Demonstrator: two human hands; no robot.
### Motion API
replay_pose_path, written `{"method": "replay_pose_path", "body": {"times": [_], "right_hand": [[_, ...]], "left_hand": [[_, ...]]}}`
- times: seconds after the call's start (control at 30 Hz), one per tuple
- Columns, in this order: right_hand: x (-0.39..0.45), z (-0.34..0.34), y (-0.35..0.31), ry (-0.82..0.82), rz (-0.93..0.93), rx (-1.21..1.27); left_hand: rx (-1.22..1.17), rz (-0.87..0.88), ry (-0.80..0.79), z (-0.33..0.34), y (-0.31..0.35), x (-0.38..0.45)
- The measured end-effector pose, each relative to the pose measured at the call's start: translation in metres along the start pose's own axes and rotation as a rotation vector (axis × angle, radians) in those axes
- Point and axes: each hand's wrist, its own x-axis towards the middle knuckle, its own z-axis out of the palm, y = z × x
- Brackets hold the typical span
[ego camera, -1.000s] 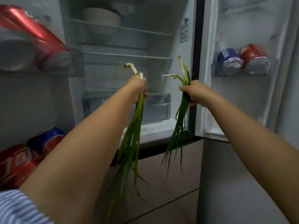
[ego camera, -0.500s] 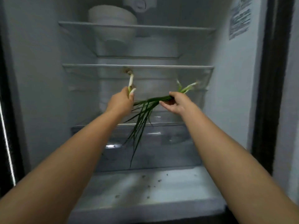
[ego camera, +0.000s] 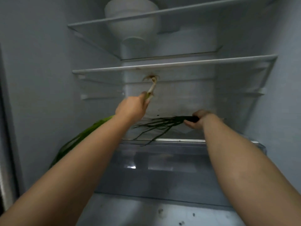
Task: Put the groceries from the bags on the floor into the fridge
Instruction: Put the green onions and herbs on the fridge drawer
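Hands: two, both mine, both reaching into the open fridge (ego camera: 48,79).
Scallion bunches: two, one in each hand.
Left hand (ego camera: 132,108): fist closed around the left scallion bunch (ego camera: 84,132) near its white root end; the roots stick up above my knuckles, just below the middle shelf (ego camera: 179,64), and the green leaves trail back down and to the left under my forearm.
Right hand (ego camera: 197,119): fingers wrapped tight around the right scallion bunch (ego camera: 159,124) at its thick end; the bunch lies nearly level, its dark leaves fanned out toward the left.
Where the right bunch is: low over the glass surface above the crisper drawer (ego camera: 162,168), leaf tips hanging past the front edge; whether the stalks are touching the glass I cannot tell.
Shelves: two glass ones above my hands, the upper shelf (ego camera: 130,17) and the middle one.
Bowls: white bowls (ego camera: 130,13) stacked on the upper shelf; exact number unclear through the glass.
Drawer: one, clear plastic, shut, below both hands.
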Motion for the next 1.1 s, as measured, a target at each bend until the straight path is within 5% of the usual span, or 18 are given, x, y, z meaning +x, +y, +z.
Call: {"method": "replay_pose_path", "body": {"times": [0.23, 0.43, 0.73, 0.93, 1.1], "right_hand": [[-0.018, -0.018, -0.026, 0.227, -0.046, -1.013], [-0.018, -0.037, -0.037, 0.295, -0.170, -1.251], [-0.051, -0.038, -0.023, 0.367, -0.341, -1.759], [-0.064, -0.033, -0.021, 0.038, -0.423, -1.754], [-0.094, -0.024, 0.014, -0.292, -0.533, -1.734]], "left_hand": [[0.065, 0.317, -0.163, 0.024, 0.055, 0.056], [-0.052, 0.453, -0.354, 0.056, 0.108, 0.095], [0.232, 0.361, -0.651, 0.070, 0.112, 0.086], [0.523, 0.386, -0.730, 0.039, 0.055, 0.045], [0.506, 0.405, -0.691, 0.041, 0.026, 0.026]]}}
